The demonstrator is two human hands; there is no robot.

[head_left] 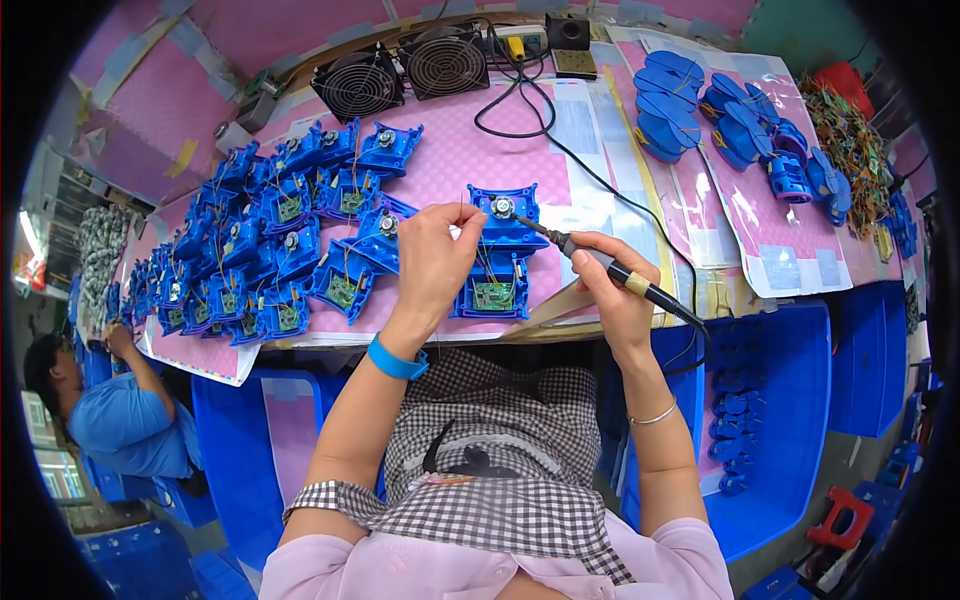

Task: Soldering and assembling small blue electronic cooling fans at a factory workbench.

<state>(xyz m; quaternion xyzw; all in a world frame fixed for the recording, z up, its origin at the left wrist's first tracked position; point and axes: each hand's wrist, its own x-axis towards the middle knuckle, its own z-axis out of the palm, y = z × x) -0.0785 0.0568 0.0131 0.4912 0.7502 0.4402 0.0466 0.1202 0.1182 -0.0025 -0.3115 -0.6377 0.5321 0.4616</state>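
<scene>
A blue plastic housing (500, 262) with a green circuit board and a round metal motor cap lies on the pink bench mat in front of me. My left hand (432, 258) rests on its left side, with a thin solder wire pinched between the fingers. My right hand (612, 283) grips a soldering iron (590, 258) like a pen. The iron's tip points left and touches the housing beside the motor cap at the top.
Many more blue housings (270, 240) crowd the mat to the left. Two small fans (400, 72) stand at the back. Blue covers (700, 100) lie at the right on pink sheets. Blue bins (780, 400) sit below the bench. Another person (120, 410) sits at lower left.
</scene>
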